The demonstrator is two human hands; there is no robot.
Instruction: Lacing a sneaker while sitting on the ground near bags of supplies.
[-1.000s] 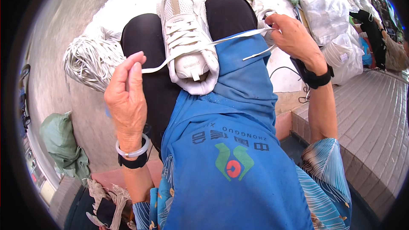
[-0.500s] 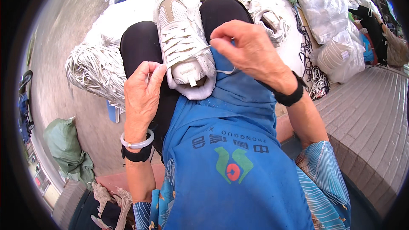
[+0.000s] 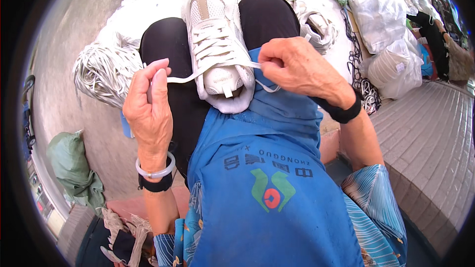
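A white sneaker (image 3: 213, 17) with a tan toe patch rests between my knees, its heel toward me. White shoelace (image 3: 214, 62) crosses its eyelets, and both ends are stretched out sideways near the ankle opening. My left hand (image 3: 148, 101) pinches one end between thumb and fingers, left of the shoe. On the other side my right hand (image 3: 297, 66) grips the opposite end in curled fingers. A loose tail of lace hangs below the right hand, over the blue apron (image 3: 277, 178).
A big bundle of white laces (image 3: 106, 71) lies to the left. Another pale shoe (image 3: 319, 29) sits beyond my right knee. Clear plastic bags (image 3: 378, 20) and dark cords (image 3: 354, 59) are at the right, a green sack (image 3: 74, 168) at the lower left.
My hands have moved apart, the left one outward to the left and the right one slightly right and down. The lace is now drawn out to both sides of the shoe.
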